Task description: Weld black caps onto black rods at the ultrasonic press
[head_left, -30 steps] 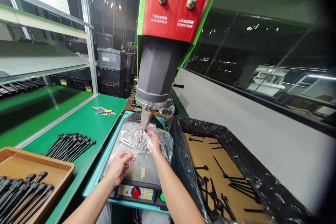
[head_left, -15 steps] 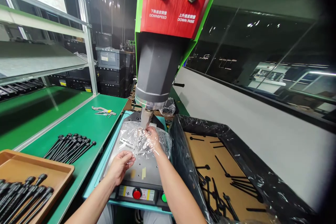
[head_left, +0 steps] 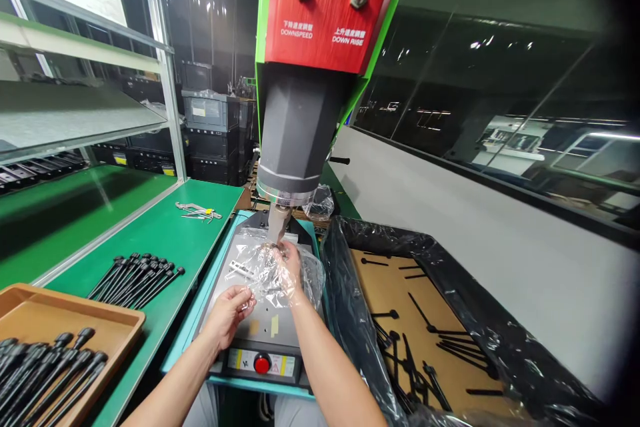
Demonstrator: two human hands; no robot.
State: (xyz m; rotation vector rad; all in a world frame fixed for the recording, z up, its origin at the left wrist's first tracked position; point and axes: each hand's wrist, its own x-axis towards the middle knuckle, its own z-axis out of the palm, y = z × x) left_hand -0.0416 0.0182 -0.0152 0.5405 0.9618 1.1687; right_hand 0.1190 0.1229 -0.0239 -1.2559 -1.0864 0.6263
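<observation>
A crumpled clear plastic bag (head_left: 313, 280) lies over the grey plate of the machine base (head_left: 225, 283). My left hand (head_left: 231, 312) pinches the bag's near-left edge between thumb and fingers. Farther up, my right hand (head_left: 289, 267) is closed on the bag's upper part, just beneath the metal horn (head_left: 278, 221) of the press. Its fingertips are partly hidden by the film, and whether anything small sits inside the bag there I cannot make out. A red button (head_left: 262, 363) is on the front panel below my hands.
Black rods with knobbed ends (head_left: 137, 277) lie bunched on the green bench, and more fill a tan tray (head_left: 131, 317). Pliers (head_left: 197, 210) rest farther back. On the right, a box lined with black plastic (head_left: 350, 307) holds scattered black rods. The red press head (head_left: 320, 27) hangs above.
My right hand has shifted slightly and turned, still at the bag below the horn. The left hand keeps its pinch nearly in place. The camera view has moved a little.
</observation>
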